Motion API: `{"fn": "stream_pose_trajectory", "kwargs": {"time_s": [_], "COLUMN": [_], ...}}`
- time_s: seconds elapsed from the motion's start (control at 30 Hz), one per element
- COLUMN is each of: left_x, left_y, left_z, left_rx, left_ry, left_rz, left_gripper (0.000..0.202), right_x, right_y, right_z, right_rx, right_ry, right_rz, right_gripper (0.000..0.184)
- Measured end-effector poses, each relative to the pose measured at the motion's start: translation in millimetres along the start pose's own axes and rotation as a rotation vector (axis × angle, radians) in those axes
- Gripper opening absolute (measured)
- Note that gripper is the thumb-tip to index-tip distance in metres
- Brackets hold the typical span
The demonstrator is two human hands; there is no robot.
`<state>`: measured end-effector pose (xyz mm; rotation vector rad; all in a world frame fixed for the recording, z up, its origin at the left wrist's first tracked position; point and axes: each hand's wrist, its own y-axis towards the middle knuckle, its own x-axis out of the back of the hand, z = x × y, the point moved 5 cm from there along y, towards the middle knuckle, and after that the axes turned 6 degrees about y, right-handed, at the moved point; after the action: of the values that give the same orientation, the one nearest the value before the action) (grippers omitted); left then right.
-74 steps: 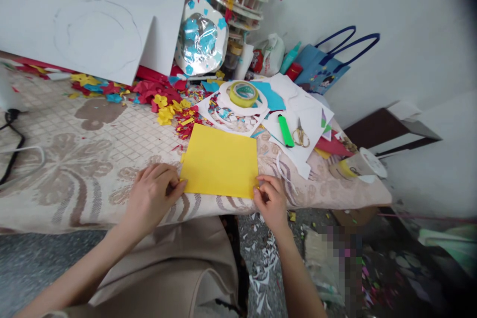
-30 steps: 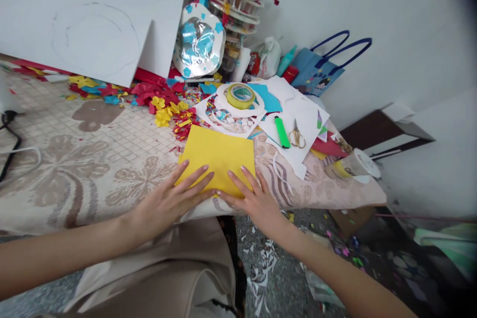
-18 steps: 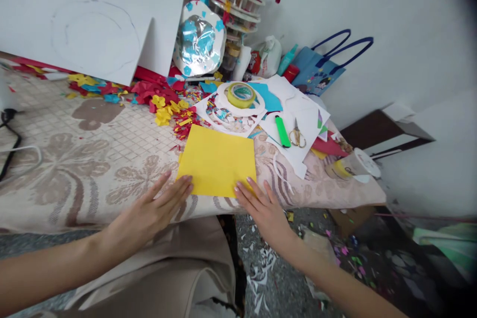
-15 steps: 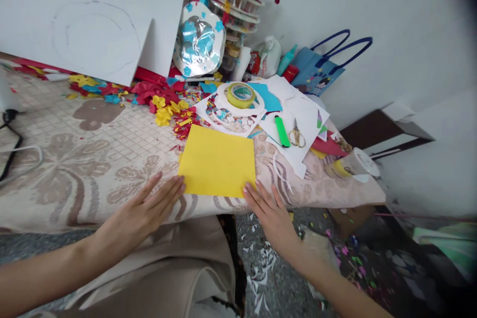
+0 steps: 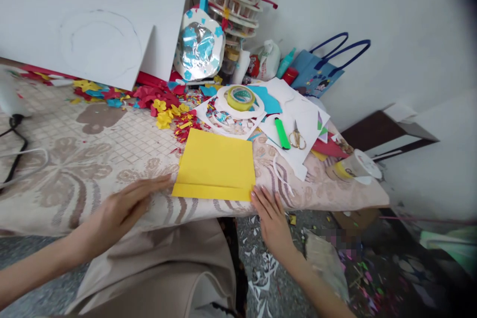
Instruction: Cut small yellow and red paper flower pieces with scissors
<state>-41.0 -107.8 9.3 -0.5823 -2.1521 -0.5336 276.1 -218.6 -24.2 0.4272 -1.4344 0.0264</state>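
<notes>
A sheet of yellow paper (image 5: 217,163) lies on the patterned tablecloth (image 5: 93,149) near the table's front edge, with a narrow folded strip along its near side. My left hand (image 5: 121,207) rests flat and open on the cloth, fingertips close to the paper's near left corner. My right hand (image 5: 271,216) is open too, fingers stretched out, their tips at the paper's near right corner. Neither hand holds anything.
Behind the paper lie a roll of yellow tape (image 5: 241,97), a green marker (image 5: 282,132), small scissors (image 5: 297,136), white sheets and red, yellow and blue paper scraps (image 5: 164,104). A white board (image 5: 97,25) leans at the back left, a blue bag (image 5: 316,72) at the right. Scraps litter the floor.
Both hands slid apart along the near edge from the paper's middle to its corners, then drew back off it. A folded strip now shows along the near side.
</notes>
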Motion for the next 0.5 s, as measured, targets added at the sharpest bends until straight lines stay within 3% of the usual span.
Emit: {"fn": "stream_pose_trajectory", "kwargs": {"time_s": [0.07, 0.2, 0.37, 0.5], "left_x": [3.2, -2.1, -8.1, -19.8], "left_y": [14.5, 48.0, 65.8, 65.1], "left_z": [3.1, -7.2, -11.4, -17.5], "left_rx": [0.154, 0.297, 0.478, 0.55], "left_ry": [-0.182, -0.646, -0.751, -0.867], "left_rz": [0.01, 0.074, 0.028, 0.176], "left_gripper": [0.043, 0.06, 0.077, 0.083], "right_x": [-1.4, -4.5, -1.3, 15.9], "right_y": [-0.6, -2.2, -4.0, 1.5], "right_z": [-0.2, -2.0, -3.3, -9.9], "right_rx": [-0.012, -0.035, -0.026, 0.021], "right_ry": [0.034, 0.083, 0.142, 0.275], "right_rz": [-0.031, -0.047, -0.011, -0.021], "right_gripper": [0.066, 0.068, 0.069, 0.065]}}
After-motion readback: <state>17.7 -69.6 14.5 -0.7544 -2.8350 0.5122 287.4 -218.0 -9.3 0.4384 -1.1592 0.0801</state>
